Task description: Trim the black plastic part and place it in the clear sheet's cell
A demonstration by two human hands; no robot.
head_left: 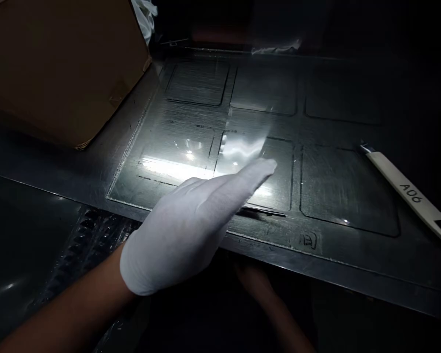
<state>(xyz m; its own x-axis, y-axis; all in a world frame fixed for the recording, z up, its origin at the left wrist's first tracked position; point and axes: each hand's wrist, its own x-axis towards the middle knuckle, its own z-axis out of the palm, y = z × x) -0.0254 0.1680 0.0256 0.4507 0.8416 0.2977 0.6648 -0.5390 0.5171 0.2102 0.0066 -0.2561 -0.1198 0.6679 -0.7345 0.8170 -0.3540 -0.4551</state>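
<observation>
My left hand point(187, 225), in a white glove, is over the front of a glassy plate point(264, 228) marked with dark rounded rectangles. Its fingers are pressed together and point to the upper right. What looks like a clear, shiny sheet point(242, 147) rises from behind the fingers, with wavy reflections; its grip is partly hidden. My right hand point(250, 277) is low, in deep shadow below the table's front edge. Its fingers cannot be made out, nor whether it holds anything.
A large cardboard box point(59, 68) stands at the left. On the right lies a cream-handled cutter point(407, 191) marked A06. Below the table edge point(279, 260) is clear bubbled plastic point(88, 245). Crumpled white material point(145, 19) shows behind the box. The far right is very dark.
</observation>
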